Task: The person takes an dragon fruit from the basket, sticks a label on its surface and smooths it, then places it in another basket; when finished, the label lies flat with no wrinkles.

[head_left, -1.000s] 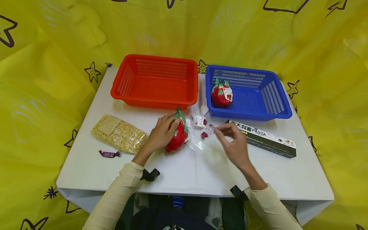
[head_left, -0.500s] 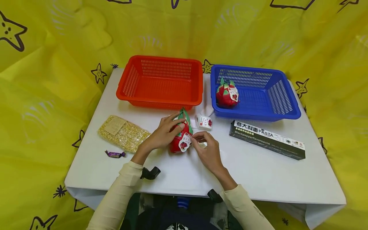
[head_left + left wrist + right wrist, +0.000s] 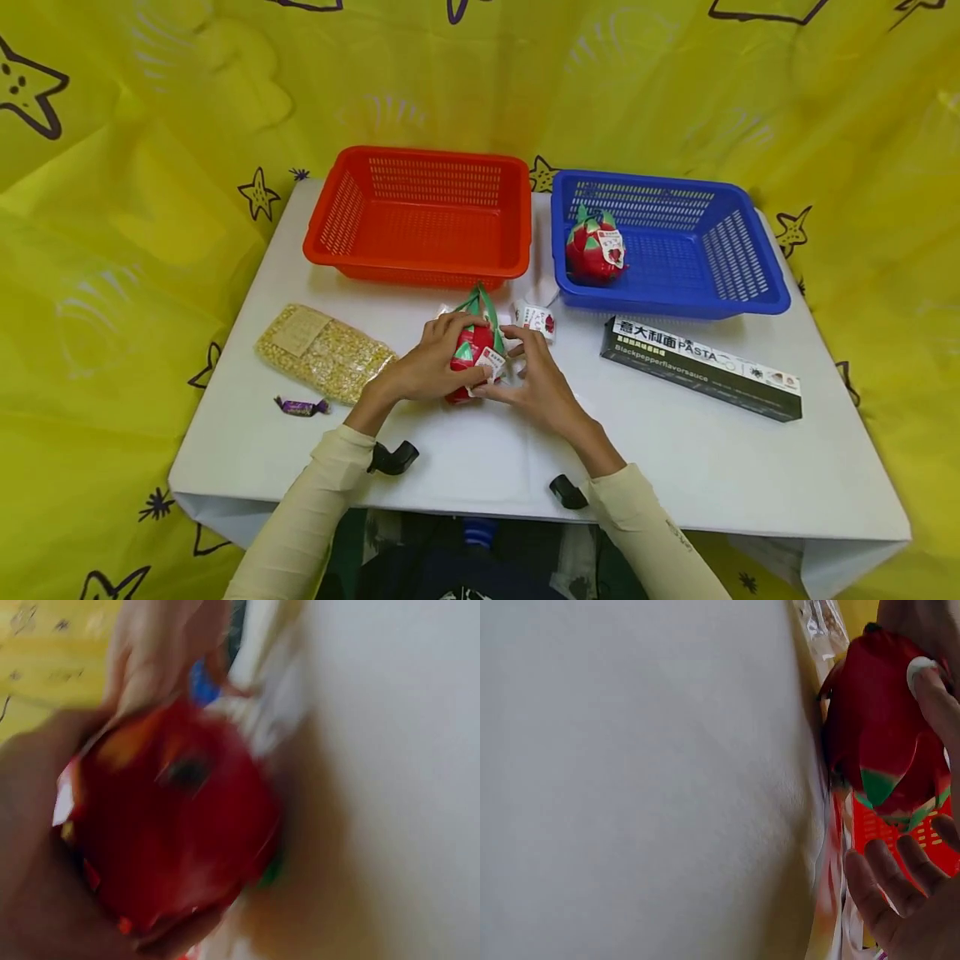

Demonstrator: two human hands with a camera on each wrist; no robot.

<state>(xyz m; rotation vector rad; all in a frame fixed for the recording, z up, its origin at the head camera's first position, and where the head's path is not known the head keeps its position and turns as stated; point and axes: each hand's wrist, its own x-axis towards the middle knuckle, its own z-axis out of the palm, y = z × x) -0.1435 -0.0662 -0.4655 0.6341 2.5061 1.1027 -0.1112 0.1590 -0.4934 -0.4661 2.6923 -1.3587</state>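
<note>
A red dragon fruit with green-tipped scales lies on its side at the middle of the table, its leafy end pointing away. My left hand grips it from the left, fingers over its top, thumb at the near side. A white printed label is on the fruit's right face. Beside that face is my right hand, its thumb at the fruit's near end close to the left thumb. In the right wrist view the right fingers are extended and apart from the fruit. The left wrist view is blurred.
Behind stand a red basket and a blue basket holding another labelled dragon fruit. A roll of labels and a pasta box lie rightward. Leftward are a bag of corn kernels and a purple-wrapped candy.
My right hand has moved left with a label from near the roll. The label now sits on the dragon fruit, and the right fingers have spread. My left hand stays on the fruit.
</note>
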